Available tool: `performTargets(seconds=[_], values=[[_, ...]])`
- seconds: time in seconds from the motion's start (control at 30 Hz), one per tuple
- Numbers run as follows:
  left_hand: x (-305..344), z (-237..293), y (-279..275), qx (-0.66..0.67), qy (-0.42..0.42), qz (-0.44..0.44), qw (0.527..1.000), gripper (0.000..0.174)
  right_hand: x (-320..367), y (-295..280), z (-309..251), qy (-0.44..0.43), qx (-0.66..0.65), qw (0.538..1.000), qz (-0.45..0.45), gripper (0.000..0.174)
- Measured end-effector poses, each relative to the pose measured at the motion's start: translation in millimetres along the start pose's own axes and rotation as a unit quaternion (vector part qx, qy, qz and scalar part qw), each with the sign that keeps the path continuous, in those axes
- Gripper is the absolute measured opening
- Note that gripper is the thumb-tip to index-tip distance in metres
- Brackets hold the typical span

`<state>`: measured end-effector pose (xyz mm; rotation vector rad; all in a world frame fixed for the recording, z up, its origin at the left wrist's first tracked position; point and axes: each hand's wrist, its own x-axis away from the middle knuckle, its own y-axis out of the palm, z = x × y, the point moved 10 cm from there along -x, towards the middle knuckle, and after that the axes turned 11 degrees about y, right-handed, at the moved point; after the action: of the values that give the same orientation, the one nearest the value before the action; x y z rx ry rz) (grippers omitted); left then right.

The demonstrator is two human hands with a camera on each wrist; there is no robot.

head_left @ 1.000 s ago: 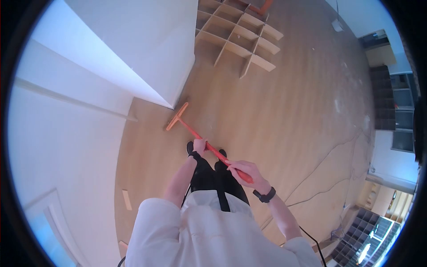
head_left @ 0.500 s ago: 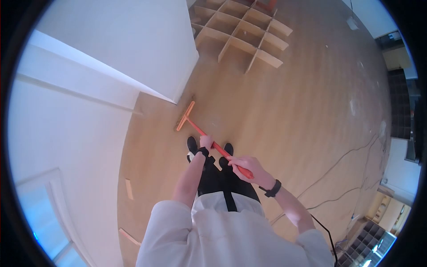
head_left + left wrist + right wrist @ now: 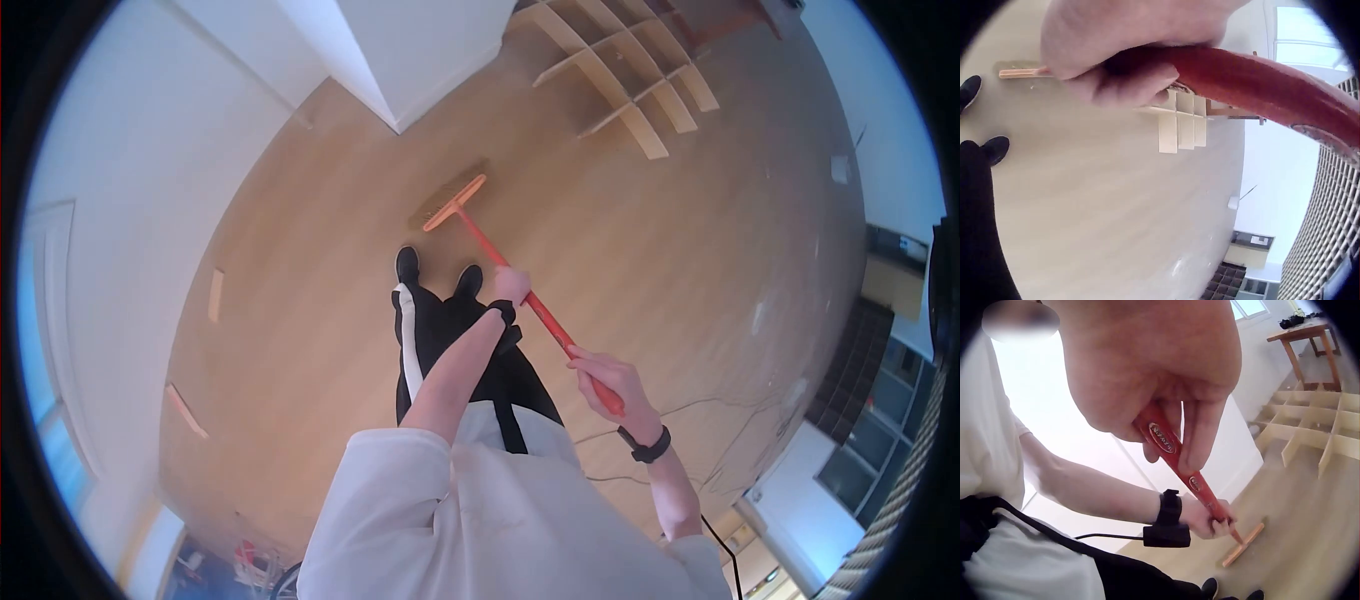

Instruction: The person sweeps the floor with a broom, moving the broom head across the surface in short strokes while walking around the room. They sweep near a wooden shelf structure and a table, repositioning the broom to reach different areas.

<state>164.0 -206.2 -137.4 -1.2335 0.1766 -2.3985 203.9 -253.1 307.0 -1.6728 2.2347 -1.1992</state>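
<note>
A broom with a red handle and an orange head slants across the head view, its bristles on the wood floor just beyond the feet. My left hand grips the middle of the handle. Near the top end, my right hand holds the handle between thumb and fingers. In the left wrist view the left hand curls round the red handle. The right wrist view has the right hand round the handle's upper end, with the orange head far below.
A white wall corner stands beyond the broom head. To its right a wooden grid shelf lies on the floor. Two thin wood strips lie at left. Cables run over the floor at right, and dark crates stand beyond.
The broom head has moved away from the wall corner, rightward across the floor. Both hands have shifted right, still gripping the handle. The view has turned, and the feet now appear farther left.
</note>
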Motion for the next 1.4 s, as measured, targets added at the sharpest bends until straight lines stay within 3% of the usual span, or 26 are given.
performTargets(seconds=[0.03,0.23,0.37,0.5,0.53,0.6,0.67,0.8,0.87,0.9,0.97,1.13,1.27,1.4], values=[[40.7,24.0,-35.2,0.175,-0.082,0.015,0.981,0.037,-1.1,-1.0,-7.2,0.001,-0.003,1.0,-0.011,0.017],[79.4,49.9,-104.4,0.277,-0.044,0.085,0.956,0.041,-2.8,-8.2,-57.2,-0.041,-0.004,0.999,-0.002,0.016],[87.7,68.2,-122.6,0.289,-0.006,0.061,0.955,0.042,-0.6,-10.8,-94.5,-0.089,0.036,0.995,0.023,0.025],[109.6,98.9,-152.7,0.262,0.064,0.071,0.96,0.04,-4.6,12.8,-110.5,-0.085,0.058,0.994,0.025,0.03],[108.6,101.9,-161.4,0.254,0.092,0.076,0.96,0.039,-10.7,22.4,-107.8,-0.049,0.055,0.997,0.027,0.028],[113.0,96.5,-174.0,0.264,0.081,0.081,0.958,0.037,-22.5,43.6,-107.2,-0.008,0.049,0.998,0.027,0.027],[108.1,90.3,-169.3,0.275,0.074,0.073,0.956,0.036,-31.5,50.1,-107.9,-0.036,0.081,0.99,0.114,0.025],[71.0,70.6,-161.0,0.234,0.028,0.044,0.971,0.036,-46.6,65.6,-84.7,-0.008,0.074,0.991,0.109,0.021],[61.2,71.2,-157.9,0.202,0.028,0.028,0.979,0.036,-44.6,73.9,-69.2,0.038,0.011,0.998,0.05,0.022],[63.2,75.0,-157.3,0.189,0.033,0.026,0.981,0.036,-39.6,67.0,-79.0,0.043,0.01,0.998,0.052,0.022],[57.8,77.2,-163.7,0.171,0.04,0.024,0.984,0.036,-44.9,46.8,-109.0,-0.004,0.036,0.99,0.139,0.025],[39.3,69.7,-163.3,0.161,0.016,-0.027,0.986,0.015,-49.5,24.0,-125.6,0.011,0.002,0.994,0.112,0.032],[60.1,73.0,-174.8,0.152,-0.01,-0.047,0.987,0.015,-52.6,16.5,-144.9,0.009,0.016,0.993,0.115,0.036],[46.9,75.4,-173.3,0.175,0.003,-0.068,0.982,0.014,-58.3,8.6,-142.4,0.026,0.01,0.991,0.134,0.028]])
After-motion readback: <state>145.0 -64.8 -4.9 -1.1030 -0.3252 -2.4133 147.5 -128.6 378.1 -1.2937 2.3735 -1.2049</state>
